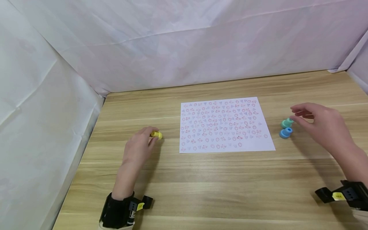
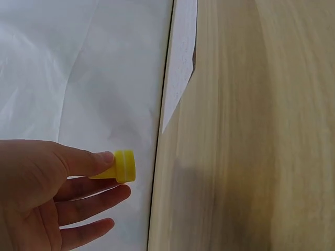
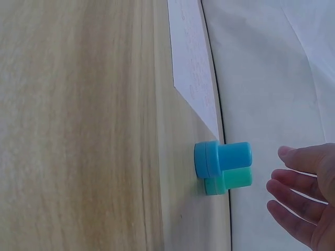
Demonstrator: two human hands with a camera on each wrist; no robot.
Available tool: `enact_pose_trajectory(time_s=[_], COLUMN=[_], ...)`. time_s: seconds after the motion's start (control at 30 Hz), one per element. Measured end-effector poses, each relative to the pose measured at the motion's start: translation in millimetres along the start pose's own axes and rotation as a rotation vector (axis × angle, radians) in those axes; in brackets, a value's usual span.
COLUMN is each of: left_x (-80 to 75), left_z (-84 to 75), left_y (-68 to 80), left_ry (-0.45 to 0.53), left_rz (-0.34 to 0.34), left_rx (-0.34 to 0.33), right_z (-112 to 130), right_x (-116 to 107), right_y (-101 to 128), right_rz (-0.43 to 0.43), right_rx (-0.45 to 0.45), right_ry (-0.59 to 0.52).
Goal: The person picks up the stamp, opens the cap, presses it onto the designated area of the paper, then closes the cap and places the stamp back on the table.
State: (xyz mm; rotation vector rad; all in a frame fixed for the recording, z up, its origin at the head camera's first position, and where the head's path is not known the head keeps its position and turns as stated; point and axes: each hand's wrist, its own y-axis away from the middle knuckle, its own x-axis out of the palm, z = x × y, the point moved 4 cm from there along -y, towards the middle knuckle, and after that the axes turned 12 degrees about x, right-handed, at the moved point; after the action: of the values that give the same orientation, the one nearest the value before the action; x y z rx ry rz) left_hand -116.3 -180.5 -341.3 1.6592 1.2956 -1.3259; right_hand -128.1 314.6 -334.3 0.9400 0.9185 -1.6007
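Left of the sheet (image 1: 224, 126), your left hand (image 1: 137, 146) pinches; right of it, your right hand (image 1: 325, 126) hovers, thumb and fingers parted.

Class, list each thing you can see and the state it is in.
Yellow stamp: pinched by the left hand
Blue stamp: standing upright
Green stamp: standing upright
Paper: flat, printed
Left hand: pinching the yellow stamp
Right hand: holding nothing, fingers loosely bent
White cloth: hanging, creased

Wood-grain tabletop (image 1: 215, 185), light brown, grain running roughly side to side. Creased white cloth (image 1: 187, 48) hangs behind far edge; white sheet (image 1: 34, 111) along left edge, wrinkled. More pale cloth (image 1: 360, 70) by far right corner. Soft light, shadows on the wood.
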Motion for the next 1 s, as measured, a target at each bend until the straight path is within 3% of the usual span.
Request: enact_pose_trajectory(time_s=[0.6,1.0], left_x=[-9.0,-6.2], left_z=[-27.7,-52.2], left_y=[-4.8,-10.1], left_ry=[-0.035,0.082], left_rz=[-0.084,-0.127], left_rx=[0.097,0.172], right_z=[17,38], right_x=[0,6], right_y=[3,9], right_rz=[-0.005,-0.038], right_rx=[-0.029,-0.142], right_ry=[-0.01,-0.061])
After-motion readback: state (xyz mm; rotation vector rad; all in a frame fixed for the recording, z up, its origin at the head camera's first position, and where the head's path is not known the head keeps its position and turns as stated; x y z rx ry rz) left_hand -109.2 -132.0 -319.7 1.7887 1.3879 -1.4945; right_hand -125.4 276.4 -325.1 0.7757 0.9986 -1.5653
